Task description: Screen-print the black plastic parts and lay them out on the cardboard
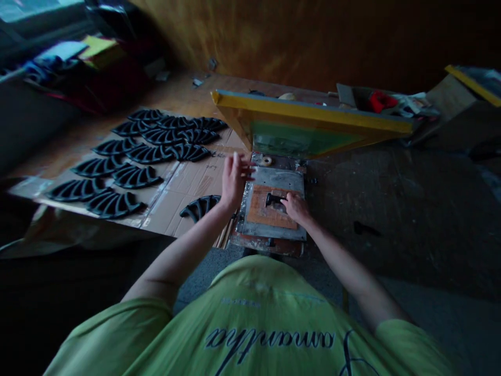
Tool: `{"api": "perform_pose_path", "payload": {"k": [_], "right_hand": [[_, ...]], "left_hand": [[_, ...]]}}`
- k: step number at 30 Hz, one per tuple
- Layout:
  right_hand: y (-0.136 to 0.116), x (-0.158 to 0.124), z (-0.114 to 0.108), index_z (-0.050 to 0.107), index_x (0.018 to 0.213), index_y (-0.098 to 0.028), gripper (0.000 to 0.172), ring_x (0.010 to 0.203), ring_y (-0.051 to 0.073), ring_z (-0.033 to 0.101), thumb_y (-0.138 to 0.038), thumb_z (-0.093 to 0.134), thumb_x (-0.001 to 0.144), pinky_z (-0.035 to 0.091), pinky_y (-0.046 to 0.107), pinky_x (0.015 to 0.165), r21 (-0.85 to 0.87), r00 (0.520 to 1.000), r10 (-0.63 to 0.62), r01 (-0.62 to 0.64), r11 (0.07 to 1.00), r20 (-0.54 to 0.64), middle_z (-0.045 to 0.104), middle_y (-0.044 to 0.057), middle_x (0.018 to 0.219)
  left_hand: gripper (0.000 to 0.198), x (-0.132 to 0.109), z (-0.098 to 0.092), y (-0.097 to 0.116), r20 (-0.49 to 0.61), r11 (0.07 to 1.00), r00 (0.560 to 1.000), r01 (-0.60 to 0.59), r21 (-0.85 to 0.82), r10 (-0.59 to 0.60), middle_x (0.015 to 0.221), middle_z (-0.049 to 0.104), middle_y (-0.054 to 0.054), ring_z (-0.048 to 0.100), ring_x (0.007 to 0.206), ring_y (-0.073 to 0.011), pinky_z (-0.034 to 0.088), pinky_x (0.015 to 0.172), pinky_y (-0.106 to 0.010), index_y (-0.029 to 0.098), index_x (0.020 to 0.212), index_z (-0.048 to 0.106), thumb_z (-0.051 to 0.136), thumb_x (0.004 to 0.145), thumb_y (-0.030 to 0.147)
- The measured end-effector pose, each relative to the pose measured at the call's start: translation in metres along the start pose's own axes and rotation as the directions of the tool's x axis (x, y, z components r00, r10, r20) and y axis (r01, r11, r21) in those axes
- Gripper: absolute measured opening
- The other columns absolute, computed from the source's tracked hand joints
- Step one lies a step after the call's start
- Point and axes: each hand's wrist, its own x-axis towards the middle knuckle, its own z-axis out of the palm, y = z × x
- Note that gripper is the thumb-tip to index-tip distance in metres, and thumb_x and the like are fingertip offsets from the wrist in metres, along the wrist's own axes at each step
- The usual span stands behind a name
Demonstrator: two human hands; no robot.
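In my right hand (296, 208) is a small black T-shaped piece (275, 200), gripped by its narrow end. Its wider end lies over a reddish-brown board (258, 211) fixed on a grey metal plate (270, 178). My left hand (234, 183) hovers beside the plate's left edge, fingers apart and holding nothing. Behind the plate, a yellow-edged screen frame (313, 107) with a green mesh (305, 137) stands tilted up. A roll of tape (266, 161) sits at the plate's far side.
Several fanned rows of black pieces (148, 153) cover the cardboard (168, 201) on the left; a smaller fan (199, 207) lies near my left forearm. A single black piece (366, 228) rests on the dark tabletop (391, 193) at right. An open box (352, 96) holds cloths behind the frame.
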Motion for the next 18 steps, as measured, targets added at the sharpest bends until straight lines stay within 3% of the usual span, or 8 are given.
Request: {"api": "perform_pose_path", "payload": {"k": [1, 4, 7, 9, 11, 14, 16, 18], "right_hand": [[-0.008, -0.003, -0.004, 0.062, 0.102, -0.015, 0.025, 0.096, 0.025, 0.060, -0.035, 0.047, 0.102, 0.044, 0.033, 0.081, 0.013, 0.999, 0.027, -0.027, 1.000, -0.025, 0.069, 0.015, 0.098], [-0.038, -0.021, -0.012, 0.062, 0.100, -0.016, 0.028, 0.095, 0.027, 0.060, -0.036, 0.043, 0.103, 0.045, 0.036, 0.082, 0.080, 0.983, -0.043, 0.058, 0.995, -0.181, 0.069, 0.015, 0.094], [-0.057, -0.040, -0.013, 0.063, 0.092, -0.019, 0.023, 0.098, 0.025, 0.060, -0.032, 0.046, 0.101, 0.045, 0.038, 0.090, 0.153, 0.901, -0.346, 0.392, 0.907, -0.261, 0.070, 0.011, 0.094], [-0.038, -0.045, -0.014, 0.066, 0.098, -0.021, 0.020, 0.103, 0.024, 0.061, -0.027, 0.047, 0.100, 0.044, 0.040, 0.098, 0.212, 0.838, -0.451, 0.522, 0.826, -0.306, 0.071, 0.009, 0.102], [0.018, -0.045, -0.014, 0.067, 0.110, -0.022, 0.025, 0.110, 0.024, 0.060, -0.025, 0.044, 0.098, 0.044, 0.043, 0.103, 0.255, 0.863, -0.347, 0.453, 0.854, -0.368, 0.070, 0.010, 0.113], [0.149, -0.053, -0.006, 0.068, 0.116, -0.021, 0.038, 0.110, 0.031, 0.061, -0.020, 0.043, 0.088, 0.047, 0.052, 0.098, 0.236, 0.932, 0.070, 0.017, 0.972, -0.356, 0.067, 0.016, 0.114], [0.236, -0.071, 0.007, 0.072, 0.112, -0.021, 0.040, 0.109, 0.038, 0.062, -0.023, 0.051, 0.077, 0.046, 0.057, 0.091, 0.160, 0.901, 0.355, -0.324, 0.932, -0.247, 0.065, 0.024, 0.111], [0.302, -0.097, 0.026, 0.076, 0.095, -0.023, 0.031, 0.098, 0.042, 0.064, -0.026, 0.057, 0.070, 0.047, 0.057, 0.079, 0.123, 0.841, 0.530, -0.518, 0.847, -0.111, 0.065, 0.028, 0.100]], "left_hand": [[0.061, -0.022, 0.003, -0.015, 0.046, 0.991, 0.990, 0.134, 0.017, -0.135, 0.102, 0.073, -0.012, 0.072, 0.090, -0.0190, 0.057, 0.065, -0.025, 0.018, 0.113, 0.060, 0.043, 0.091, 0.072], [0.067, -0.084, 0.014, -0.054, 0.232, 0.835, 0.804, 0.542, 0.091, -0.547, 0.103, 0.074, -0.016, 0.072, 0.093, -0.0270, 0.058, 0.061, -0.030, 0.017, 0.104, 0.063, 0.058, 0.079, 0.078], [0.062, -0.111, 0.015, -0.073, 0.159, 0.805, 0.804, 0.588, -0.077, -0.573, 0.102, 0.074, -0.013, 0.072, 0.096, -0.0259, 0.060, 0.070, -0.034, 0.017, 0.099, 0.061, 0.056, 0.081, 0.077], [0.056, -0.104, -0.003, -0.078, 0.049, 0.825, 0.834, 0.551, -0.130, -0.549, 0.098, 0.074, -0.011, 0.073, 0.087, -0.0222, 0.060, 0.068, -0.032, 0.017, 0.097, 0.057, 0.058, 0.082, 0.072], [0.049, -0.090, -0.044, -0.084, -0.109, 0.851, 0.845, 0.517, -0.088, -0.524, 0.095, 0.074, -0.010, 0.072, 0.074, -0.0184, 0.058, 0.062, -0.029, 0.018, 0.099, 0.053, 0.055, 0.087, 0.066], [0.042, -0.077, -0.131, -0.103, -0.410, 0.833, 0.780, 0.547, 0.079, -0.473, 0.081, 0.072, -0.008, 0.068, 0.059, -0.0153, 0.054, 0.057, -0.026, 0.018, 0.098, 0.050, 0.037, 0.098, 0.058], [0.046, -0.078, -0.185, -0.120, -0.532, 0.735, 0.720, 0.633, 0.243, -0.445, 0.064, 0.065, -0.006, 0.063, 0.050, -0.0155, 0.052, 0.055, -0.028, 0.017, 0.092, 0.050, 0.021, 0.103, 0.050], [0.050, -0.082, -0.224, -0.135, -0.499, 0.674, 0.771, 0.612, 0.413, -0.394, 0.048, 0.054, -0.003, 0.056, 0.041, -0.0172, 0.047, 0.051, -0.029, 0.018, 0.081, 0.051, 0.016, 0.103, 0.046]]}}
